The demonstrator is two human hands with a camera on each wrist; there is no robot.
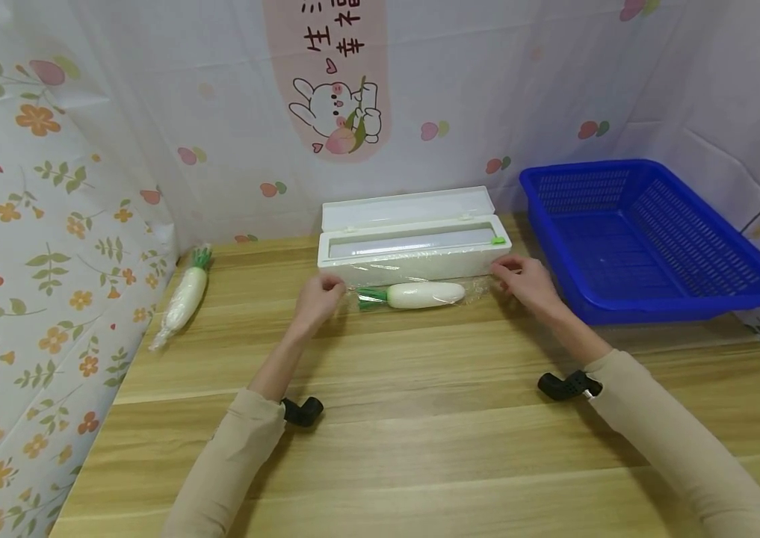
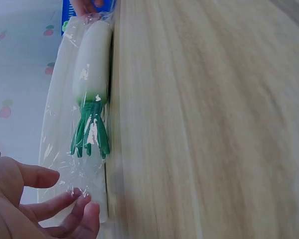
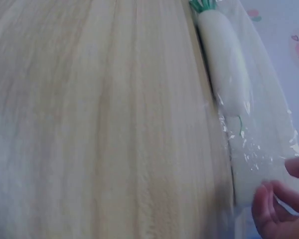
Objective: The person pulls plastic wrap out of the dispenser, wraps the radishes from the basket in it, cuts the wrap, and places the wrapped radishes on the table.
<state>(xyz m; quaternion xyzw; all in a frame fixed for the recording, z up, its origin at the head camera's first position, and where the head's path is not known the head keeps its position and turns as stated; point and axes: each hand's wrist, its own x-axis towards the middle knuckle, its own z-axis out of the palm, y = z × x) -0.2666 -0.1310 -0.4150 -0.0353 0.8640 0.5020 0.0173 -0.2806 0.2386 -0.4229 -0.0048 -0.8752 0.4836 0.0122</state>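
A white radish point(image 1: 425, 294) with green leaf stubs point(image 2: 91, 127) lies under clear cling film point(image 1: 477, 288) on the table, along the front of a white cling film dispenser point(image 1: 413, 261). The dispenser's lid is raised. At the leafy end is my left hand point(image 1: 319, 301); its fingertips are at the film, the thumb apart from the fingers in the left wrist view. Past the radish's other end, my right hand point(image 1: 527, 284) is by the dispenser's right front corner. Its bent fingers point(image 3: 263, 209) are at the film edge, a gap between thumb and forefinger.
A second radish point(image 1: 186, 297), wrapped in film with a twisted end, lies near the table's left edge. On the right stands a blue plastic basket point(image 1: 655, 305), close beside my right hand. A printed cloth point(image 1: 218, 90) hangs behind the wooden table point(image 1: 406, 433).
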